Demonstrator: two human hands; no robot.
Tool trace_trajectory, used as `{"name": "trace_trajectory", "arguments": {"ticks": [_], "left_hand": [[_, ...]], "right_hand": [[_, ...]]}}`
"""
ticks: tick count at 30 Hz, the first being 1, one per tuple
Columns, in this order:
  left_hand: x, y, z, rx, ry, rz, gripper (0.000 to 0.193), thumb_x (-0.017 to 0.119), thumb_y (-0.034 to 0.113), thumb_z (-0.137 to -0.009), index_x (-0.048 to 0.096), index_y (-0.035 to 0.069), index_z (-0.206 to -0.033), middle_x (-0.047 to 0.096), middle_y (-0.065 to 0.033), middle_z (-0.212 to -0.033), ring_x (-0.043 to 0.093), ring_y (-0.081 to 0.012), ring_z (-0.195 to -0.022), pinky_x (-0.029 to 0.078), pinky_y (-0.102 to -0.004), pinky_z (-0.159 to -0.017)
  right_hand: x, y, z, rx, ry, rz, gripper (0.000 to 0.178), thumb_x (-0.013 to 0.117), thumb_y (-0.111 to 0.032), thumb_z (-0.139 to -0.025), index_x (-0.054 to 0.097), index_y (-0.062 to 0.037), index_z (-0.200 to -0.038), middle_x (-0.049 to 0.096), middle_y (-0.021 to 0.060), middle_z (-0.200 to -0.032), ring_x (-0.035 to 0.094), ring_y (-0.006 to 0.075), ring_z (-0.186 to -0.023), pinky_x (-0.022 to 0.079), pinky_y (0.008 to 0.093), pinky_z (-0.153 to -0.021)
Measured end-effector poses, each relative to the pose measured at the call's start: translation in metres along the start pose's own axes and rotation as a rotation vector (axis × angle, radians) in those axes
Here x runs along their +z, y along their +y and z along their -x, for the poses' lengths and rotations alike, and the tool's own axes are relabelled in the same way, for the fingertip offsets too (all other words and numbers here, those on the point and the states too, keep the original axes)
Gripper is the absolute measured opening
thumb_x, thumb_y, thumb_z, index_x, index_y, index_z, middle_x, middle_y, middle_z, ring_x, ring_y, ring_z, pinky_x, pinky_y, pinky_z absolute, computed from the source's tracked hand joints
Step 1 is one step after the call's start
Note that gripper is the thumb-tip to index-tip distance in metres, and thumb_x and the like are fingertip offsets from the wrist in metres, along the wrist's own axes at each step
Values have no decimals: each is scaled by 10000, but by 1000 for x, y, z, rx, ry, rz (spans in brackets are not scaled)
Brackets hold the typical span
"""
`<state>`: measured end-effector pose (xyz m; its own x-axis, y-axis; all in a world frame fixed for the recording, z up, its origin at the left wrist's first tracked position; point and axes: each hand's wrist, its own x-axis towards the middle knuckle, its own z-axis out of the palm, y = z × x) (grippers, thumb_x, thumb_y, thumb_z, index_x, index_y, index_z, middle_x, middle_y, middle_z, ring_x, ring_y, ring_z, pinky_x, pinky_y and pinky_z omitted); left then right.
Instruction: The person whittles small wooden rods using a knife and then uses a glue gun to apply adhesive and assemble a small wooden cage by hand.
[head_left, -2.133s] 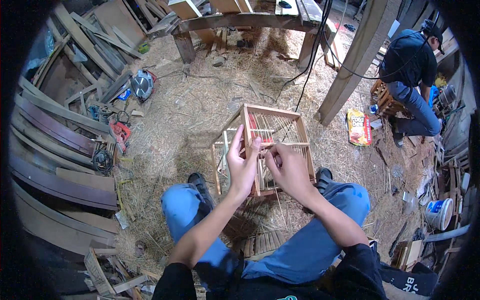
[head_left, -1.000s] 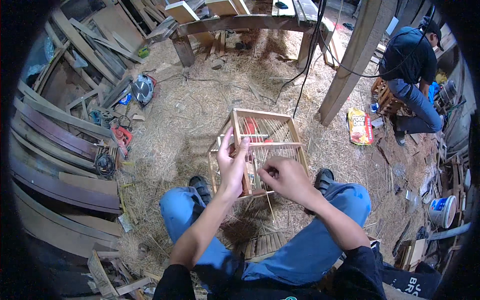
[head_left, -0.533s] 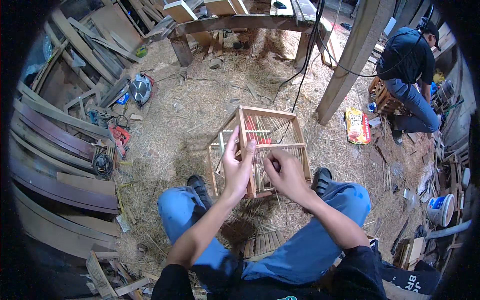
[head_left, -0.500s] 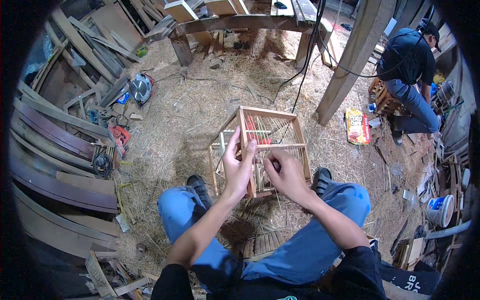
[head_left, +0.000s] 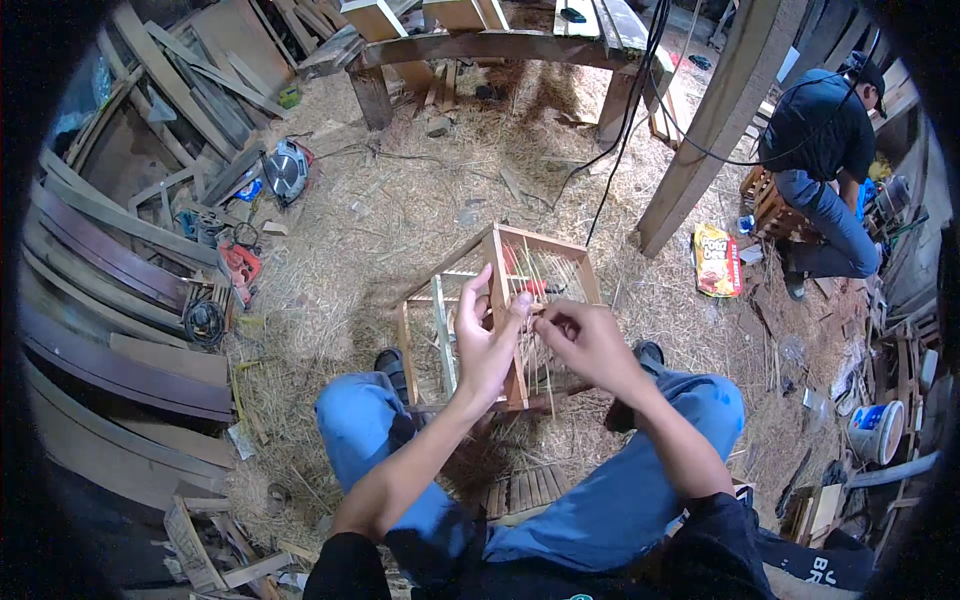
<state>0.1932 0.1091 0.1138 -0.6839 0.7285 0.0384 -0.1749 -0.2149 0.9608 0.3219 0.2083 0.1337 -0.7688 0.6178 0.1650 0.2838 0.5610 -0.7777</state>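
A box-shaped wooden cage frame [head_left: 500,262] with rows of thin light sticks stands tilted between my knees. My left hand [head_left: 487,350] is wrapped round its near upright post, thumb on the stick side and fingers behind. Close by the left thumb, my right hand [head_left: 590,340] is closed in a pinch at a thin stick [head_left: 548,375] on the cage's right face. Its other fingers are curled, and the exact grip is partly hidden. Something red [head_left: 530,287] shows through the sticks.
A low wooden bench [head_left: 500,46] spans the far side, beside a slanted post [head_left: 720,130] and hanging black cables. A circular saw [head_left: 287,172] and red power tool [head_left: 240,270] lie left, near stacked boards. At right are a snack bag [head_left: 716,260], a crouching person [head_left: 820,160] and a white bucket [head_left: 877,432].
The cage has turned and shifted slightly, showing more of its left side. My right fingertips have come up nearer to the left thumb. The whole view has shifted a little.
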Motion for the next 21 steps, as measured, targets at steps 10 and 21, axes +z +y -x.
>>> {"name": "trace_trajectory", "arguments": {"ticks": [10,21], "left_hand": [[3,9,2,-229,63,39,650,694,278,-996,312,42,-1465,620,-135,-1154,607,-159,-1024,522,-318,-840],[8,-5,3,-78,-66,-141,478,679,266,-1008,455,25,-1356,635,-79,-1093,596,-77,-897,514,-269,-719]], "right_hand": [[7,14,-12,-29,300,-59,171,725,-169,-942,721,-2,-980,649,37,-728,556,87,-639,441,286,-573],[10,13,-8,4,338,-16,197,727,-183,-927,716,5,-987,652,67,-709,589,134,-618,473,311,-585]]}}
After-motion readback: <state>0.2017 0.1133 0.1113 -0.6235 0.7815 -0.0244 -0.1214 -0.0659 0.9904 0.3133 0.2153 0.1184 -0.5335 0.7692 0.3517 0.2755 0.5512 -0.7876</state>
